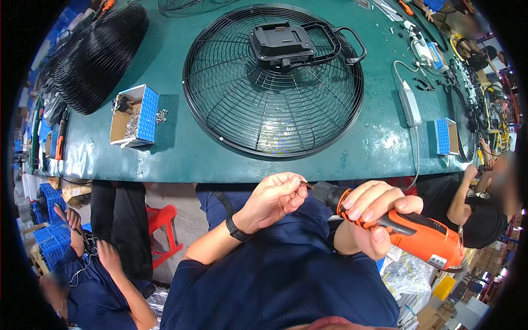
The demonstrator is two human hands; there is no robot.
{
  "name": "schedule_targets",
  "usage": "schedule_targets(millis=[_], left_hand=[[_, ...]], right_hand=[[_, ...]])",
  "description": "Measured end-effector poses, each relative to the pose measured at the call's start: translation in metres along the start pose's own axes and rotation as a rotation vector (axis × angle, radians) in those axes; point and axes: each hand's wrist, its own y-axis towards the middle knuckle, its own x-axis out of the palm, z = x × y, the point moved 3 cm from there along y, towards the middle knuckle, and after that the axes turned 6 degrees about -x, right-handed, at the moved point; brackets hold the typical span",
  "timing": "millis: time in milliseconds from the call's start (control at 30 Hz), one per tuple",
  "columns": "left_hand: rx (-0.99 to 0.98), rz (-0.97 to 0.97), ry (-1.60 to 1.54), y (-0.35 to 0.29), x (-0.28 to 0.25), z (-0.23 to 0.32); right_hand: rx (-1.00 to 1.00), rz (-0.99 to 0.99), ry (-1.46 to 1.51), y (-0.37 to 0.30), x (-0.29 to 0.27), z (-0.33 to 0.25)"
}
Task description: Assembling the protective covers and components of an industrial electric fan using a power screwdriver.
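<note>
My right hand (374, 212) wraps around an orange-and-black electric screwdriver (426, 236), which points left toward my other hand. At the tip of its short dark bit, my left hand (278, 201) has thumb and fingers pinched together. Whatever small piece sits between those fingertips is too small to make out. Beyond both hands a round black wire fan guard (278, 155) lies on the green table (181, 159). On top of the guard rests a black housing (283, 41) with a looped handle (352, 44).
Left of the guard stands a blue box (146, 118) of screws, with loose screws (161, 116) beside it. Stacked black guards (102, 58) lie far left. A white power adapter (410, 104) and another blue box (443, 136) are at right. Co-workers sit on both sides.
</note>
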Motion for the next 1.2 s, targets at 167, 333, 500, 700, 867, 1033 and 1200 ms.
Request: schedule_targets(millis=[167,333,500,700,867,1033,1200], left_hand=[[0.076,0.048,0.201,0.0,0.002,0.004],[0.081,0.13,0.067,0.007,0.004,0.004],[0.022,0.074,-0.148,0.025,0.009,-0.001],[-0.034,0.076,-0.258,0.04,0.01,-0.005],[-0.016,0.07,-0.304,0.043,0.007,-0.004],[-0.094,0.105,-0.327,0.043,0.003,-0.003],[-0.121,0.065,-0.319,0.043,-0.001,-0.002]], right_hand=[[0.044,0.016,-0.005,-0.002,0.0,0.0],[-0.005,0.119,-0.063,-0.007,0.001,0.004],[-0.046,0.031,-0.152,-0.007,-0.001,0.007],[0.008,-0.052,-0.254,-0.006,-0.001,0.016],[0.012,-0.068,-0.25,-0.005,-0.001,0.027],[0.075,-0.139,-0.286,0.002,0.001,0.035],[0.133,-0.18,-0.281,0.008,0.003,0.045]])
